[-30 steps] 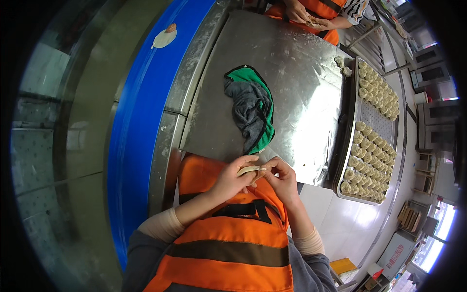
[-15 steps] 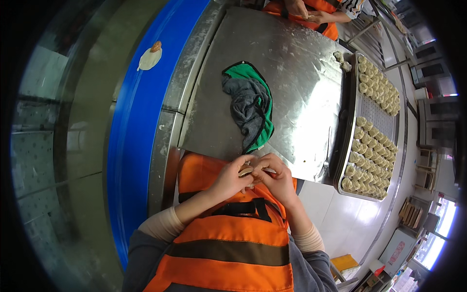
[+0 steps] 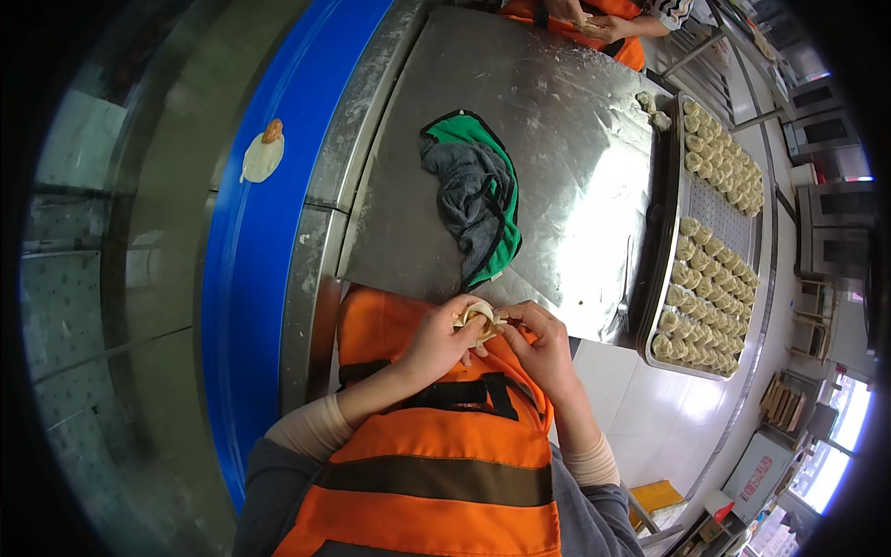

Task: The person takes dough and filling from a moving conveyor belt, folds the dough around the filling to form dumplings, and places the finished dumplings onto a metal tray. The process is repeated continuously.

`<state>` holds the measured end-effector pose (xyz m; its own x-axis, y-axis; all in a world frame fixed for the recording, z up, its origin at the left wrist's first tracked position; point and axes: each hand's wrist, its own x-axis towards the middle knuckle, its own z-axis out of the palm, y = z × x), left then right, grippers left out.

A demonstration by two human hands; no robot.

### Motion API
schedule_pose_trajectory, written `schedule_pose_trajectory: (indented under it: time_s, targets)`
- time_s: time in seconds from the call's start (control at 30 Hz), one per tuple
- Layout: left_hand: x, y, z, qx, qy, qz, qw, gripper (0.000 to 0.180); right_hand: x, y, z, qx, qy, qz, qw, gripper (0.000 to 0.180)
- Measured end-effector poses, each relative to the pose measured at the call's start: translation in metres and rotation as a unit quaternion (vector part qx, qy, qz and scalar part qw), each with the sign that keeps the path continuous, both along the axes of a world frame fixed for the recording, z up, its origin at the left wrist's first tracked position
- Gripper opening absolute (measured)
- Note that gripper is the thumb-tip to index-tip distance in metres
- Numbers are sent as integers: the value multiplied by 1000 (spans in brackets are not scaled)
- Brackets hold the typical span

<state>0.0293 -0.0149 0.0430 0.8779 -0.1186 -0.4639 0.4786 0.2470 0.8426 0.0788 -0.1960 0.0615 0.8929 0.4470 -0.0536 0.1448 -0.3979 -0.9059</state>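
Note:
Close above my apron, at the near edge of the steel table, both hands work on one dumpling [image 3: 469, 316] of pale dough. My left hand [image 3: 438, 342] cups it, with the thumb pressed into the open middle. My right hand [image 3: 540, 345] pinches the dough's right edge between thumb and fingers. What lies inside the dough is mostly hidden by the thumb. On the blue conveyor belt [image 3: 249, 269] to the left lies a flat round wrapper [image 3: 264, 160] with a lump of orange-brown filling [image 3: 273, 131] at its far edge.
A crumpled grey and green cloth [image 3: 473, 204] lies on the steel table [image 3: 566, 102]. Along the right edge stands a perforated tray [image 3: 719, 212] with rows of pleated dumplings. Several dough pieces [image 3: 652, 110] sit beside its far corner. Across the table, a co-worker's hands [image 3: 594, 23] hold dough.
The wrapper with filling has moved nearer along the belt. My right hand has shifted slightly right, and the dumpling's open top now shows between my hands.

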Motion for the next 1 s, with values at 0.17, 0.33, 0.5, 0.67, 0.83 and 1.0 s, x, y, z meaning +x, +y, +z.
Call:
schedule_pose_trajectory:
  time_s: [0.17,0.33,0.5,0.67,0.83,1.0]
  targets:
    - [-2,-2,-2,20,-1,1,1000,16,-2,0,-4,-31,-18,9,999,17]
    - [-2,-3,-3,31,-9,1,999,15,-1,3,0,16,10,-13,1000,15]
    - [-2,3,-10,67,-8,-54,996,20,0,6,-9,14,17,17,1000,15]
    - [-2,8,-5,45,-23,-51,997,27,0,11,-14,41,27,-36,998,15]
    - [-5,2,-8,73,-87,13,994,28,2,7,-23,38,63,9,997,15]
    - [-5,17,-18,-52,28,-52,997,26,1,7,-21,44,37,3,998,15]
